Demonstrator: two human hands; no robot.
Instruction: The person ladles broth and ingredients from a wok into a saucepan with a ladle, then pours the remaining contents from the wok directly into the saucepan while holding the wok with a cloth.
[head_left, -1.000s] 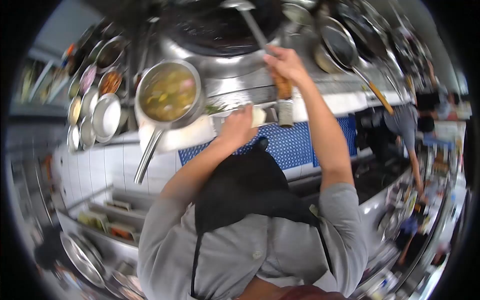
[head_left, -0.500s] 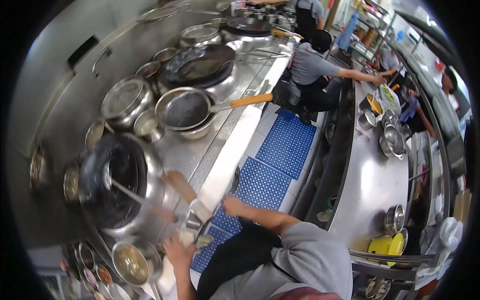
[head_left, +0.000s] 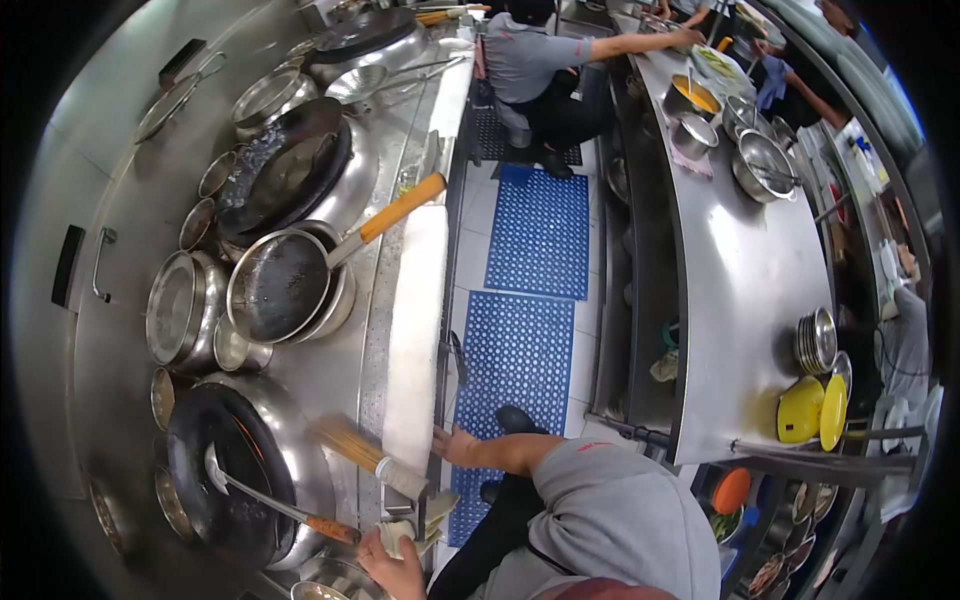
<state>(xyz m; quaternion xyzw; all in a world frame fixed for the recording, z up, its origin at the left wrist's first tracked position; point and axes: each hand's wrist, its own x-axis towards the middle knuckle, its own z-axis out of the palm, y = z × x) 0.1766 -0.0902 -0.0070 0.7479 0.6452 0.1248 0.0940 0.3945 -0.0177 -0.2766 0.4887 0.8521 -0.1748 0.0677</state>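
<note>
My left hand (head_left: 395, 568), at the bottom, closes around a pale, folded cloth (head_left: 399, 531) beside the stove's front edge. My right hand (head_left: 458, 445) is at the counter's edge with its fingers stretched out, holding nothing I can see. Between the hands, a bamboo brush (head_left: 352, 446) with a pale wrapped end leans over the stove top, partly blurred. A ladle (head_left: 265, 500) lies with its bowl in the dark wok (head_left: 205, 435) and its wooden handle pointing toward my left hand.
A wooden-handled pan (head_left: 280, 285) sits on a steel pot. More woks and pots (head_left: 180, 310) line the stove. Blue mats (head_left: 525, 350) cover the aisle floor. A co-worker (head_left: 540, 70) reaches across the steel counter (head_left: 745, 260), which holds bowls and a yellow container (head_left: 800, 410).
My view has shifted, so the stove appears further left. My right hand has gone from curled to stretched out. The ladle's handle, blurred before, now shows sharply.
</note>
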